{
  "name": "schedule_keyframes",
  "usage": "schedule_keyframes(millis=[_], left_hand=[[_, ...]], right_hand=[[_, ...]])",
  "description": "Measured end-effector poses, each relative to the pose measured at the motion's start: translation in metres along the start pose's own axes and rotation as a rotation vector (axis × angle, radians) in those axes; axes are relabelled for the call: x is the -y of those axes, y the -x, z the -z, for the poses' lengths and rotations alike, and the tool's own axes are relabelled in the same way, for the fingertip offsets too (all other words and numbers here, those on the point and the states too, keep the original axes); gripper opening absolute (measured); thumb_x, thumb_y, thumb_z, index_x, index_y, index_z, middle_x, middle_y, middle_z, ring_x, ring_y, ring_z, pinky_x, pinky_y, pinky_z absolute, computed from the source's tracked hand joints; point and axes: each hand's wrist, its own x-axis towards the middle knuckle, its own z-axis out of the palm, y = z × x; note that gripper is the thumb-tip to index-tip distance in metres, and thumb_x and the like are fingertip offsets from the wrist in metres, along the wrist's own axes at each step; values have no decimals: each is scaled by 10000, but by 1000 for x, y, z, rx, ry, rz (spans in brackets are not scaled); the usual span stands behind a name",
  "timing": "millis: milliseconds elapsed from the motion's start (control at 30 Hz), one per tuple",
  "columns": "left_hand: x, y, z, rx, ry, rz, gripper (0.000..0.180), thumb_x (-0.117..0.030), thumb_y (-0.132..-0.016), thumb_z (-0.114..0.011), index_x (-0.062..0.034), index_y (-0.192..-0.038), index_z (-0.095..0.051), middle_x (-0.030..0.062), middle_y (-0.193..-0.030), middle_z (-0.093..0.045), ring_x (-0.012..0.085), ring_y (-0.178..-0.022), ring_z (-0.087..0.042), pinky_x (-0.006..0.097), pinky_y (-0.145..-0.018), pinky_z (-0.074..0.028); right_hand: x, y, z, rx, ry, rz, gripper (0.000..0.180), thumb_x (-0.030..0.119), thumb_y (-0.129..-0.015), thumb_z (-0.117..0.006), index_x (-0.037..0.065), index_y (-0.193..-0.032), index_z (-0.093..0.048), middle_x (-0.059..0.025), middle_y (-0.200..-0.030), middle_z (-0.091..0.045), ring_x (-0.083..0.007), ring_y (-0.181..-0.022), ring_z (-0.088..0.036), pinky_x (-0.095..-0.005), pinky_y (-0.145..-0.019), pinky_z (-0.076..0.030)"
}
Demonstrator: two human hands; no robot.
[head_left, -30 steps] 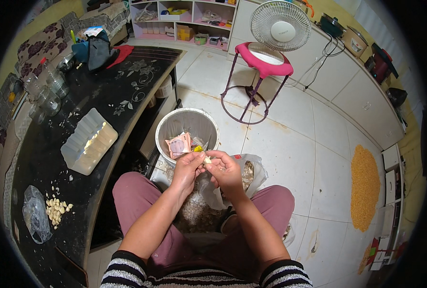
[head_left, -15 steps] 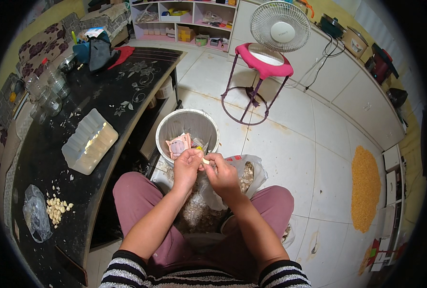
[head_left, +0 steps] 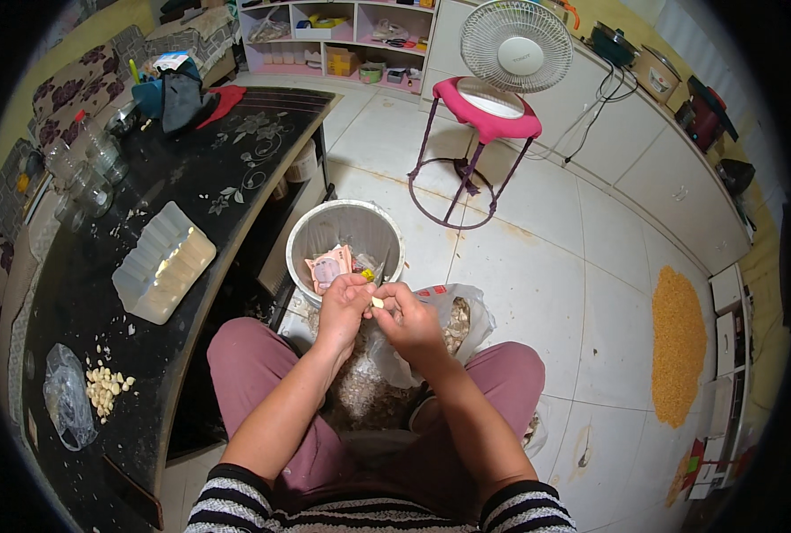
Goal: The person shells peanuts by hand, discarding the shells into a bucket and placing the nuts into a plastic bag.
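Head view, hands: my left hand [head_left: 342,306] and right hand [head_left: 410,322] meet over my lap, fingertips pressed together around one small pale garlic clove [head_left: 377,303], both pinching it so the skin can be worked loose.
Head view, clove position: it sits between my two thumbs, directly above the gap between my knees and just short of the bin.
Head view, bin: the grey waste bin [head_left: 346,233] stands on the floor right in front of my knees, close enough that scraps fall in; a pink wrapper [head_left: 328,268] lies inside.
Head view, bag: a clear plastic bag [head_left: 449,324] of unpeeled pieces rests on my lap under my right hand, within easy reach.
Head view, table: on the black table [head_left: 102,266] at my left, a little heap of peeled cloves [head_left: 105,388] lies beside a crumpled clear bag [head_left: 62,404], apart from the husks.
Head view, tray: a white plastic tray [head_left: 164,263] sits farther along, untouched.
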Motion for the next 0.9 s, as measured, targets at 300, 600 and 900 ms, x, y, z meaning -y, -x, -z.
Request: schedule_keyframes(millis=[300, 600, 900], left_hand=[[-2, 5, -7, 34, -38, 23, 133, -29, -823, -517, -21, -921, -428, 31, -708, -527, 68, -572, -463, 189, -508, -367], [-7, 5, -7, 73, 7, -5, 130, -36, -826, -519, -41, -918, -428, 13, -668, -509, 59, -556, -451, 188, -497, -364], [-7, 3, -5, 86, -30, -42, 83, -53, -837, -512, -40, -892, -451, 7, -651, -502, 64, -536, -441, 185, -500, -363]], right_hand=[[-1, 2, -4, -61, 259, 46, 186, 86, -742, -558, 34, -890, -460, -72, -591, -553, -128, -515, -534, -262, -498, -425], [-10, 1, -12, -66, -295, -22, 113, 70, -818, -474, 36, -901, -406, -60, -649, -574, -93, -452, -471, -218, -421, -369], [-2, -2, 1, 58, -928, -416, 87, 125, -845, -412, 50, -886, -432, -82, -617, -531, -43, -348, -289, -177, -341, -202]])
